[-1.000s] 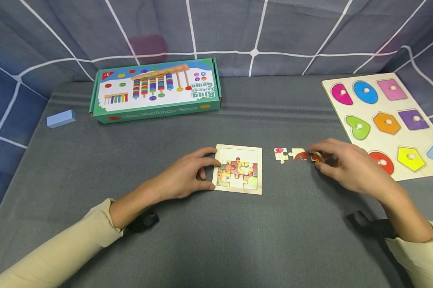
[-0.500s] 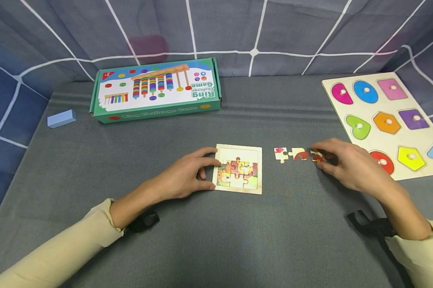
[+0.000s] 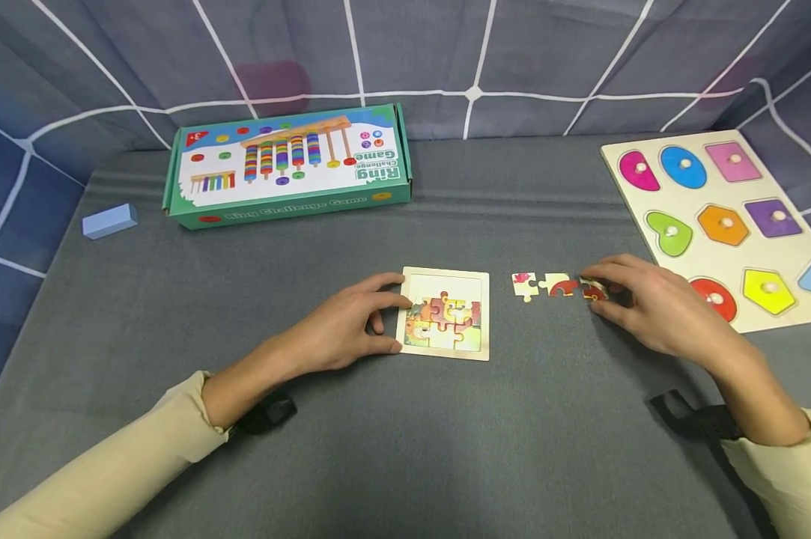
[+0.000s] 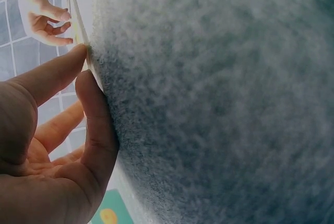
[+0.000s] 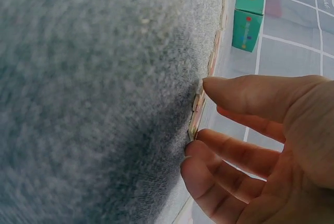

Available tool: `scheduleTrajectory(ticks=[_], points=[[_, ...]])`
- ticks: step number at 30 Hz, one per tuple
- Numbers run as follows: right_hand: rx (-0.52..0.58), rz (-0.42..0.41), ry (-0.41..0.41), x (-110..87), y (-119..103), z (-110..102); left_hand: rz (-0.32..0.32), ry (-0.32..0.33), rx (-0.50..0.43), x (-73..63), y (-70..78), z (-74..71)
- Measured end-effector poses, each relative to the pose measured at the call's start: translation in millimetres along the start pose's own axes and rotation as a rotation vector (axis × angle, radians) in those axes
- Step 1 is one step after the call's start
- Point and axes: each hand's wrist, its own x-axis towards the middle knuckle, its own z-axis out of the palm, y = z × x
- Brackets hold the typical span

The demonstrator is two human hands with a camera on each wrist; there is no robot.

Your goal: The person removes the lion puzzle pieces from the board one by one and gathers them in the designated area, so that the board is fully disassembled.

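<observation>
My left hand [image 3: 347, 326] holds the left edge of a square wooden jigsaw puzzle tray [image 3: 484, 322], thumb near the lower corner and fingers towards the upper one. The left wrist view shows that hand [image 4: 57, 130] close up, the thumb tip against the tray's thin edge. Joined picture pieces [image 3: 444, 318] fill the tray's lower part; its upper strip is bare. To the right, my right hand [image 3: 654, 303] pinches a red-and-yellow jigsaw piece [image 3: 592, 290], partly covered by fingers. Two loose pieces lie beside it, a pink-marked one [image 3: 524, 284] and a red-marked one [image 3: 559, 284].
A green game box [image 3: 287, 168] lies at the back left, with a blue block [image 3: 110, 221] farther left. A wooden shape board [image 3: 688, 224] with knobbed shapes lies right, just beyond my right hand. A checked cloth [image 3: 432, 60] hangs behind the table.
My right hand has shifted the held piece slightly right, leaving a small gap to the red-marked piece. The left hand and tray stay in place.
</observation>
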Motion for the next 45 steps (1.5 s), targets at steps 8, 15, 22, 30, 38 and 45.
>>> scheduleTrajectory(ticks=[8, 15, 22, 30, 38, 45], points=[[-0.048, -0.070, 0.008, -1.0, -20.7, -4.0, -0.006, -0.001, -0.008, 0.6, 1.8, -1.2], [-0.056, -0.155, -0.007, 8.5, -45.2, 0.0, 0.003, 0.008, 0.000, -0.4, 0.3, -2.9], [-0.011, -0.212, -0.007, 14.7, -67.3, 3.6, -0.010, -0.005, -0.014, -2.3, -3.1, -6.0], [0.122, -0.230, -0.075, 24.3, -94.1, 14.2, 0.002, -0.005, 0.016, -2.0, -2.8, -3.6], [0.178, -0.250, -0.124, 39.5, -123.1, 34.7, 0.000, -0.002, 0.024, -1.2, -2.8, -3.5], [0.161, -0.233, -0.164, 62.0, -138.6, 44.6, -0.004, -0.007, 0.018, -2.1, -3.3, -3.9]])
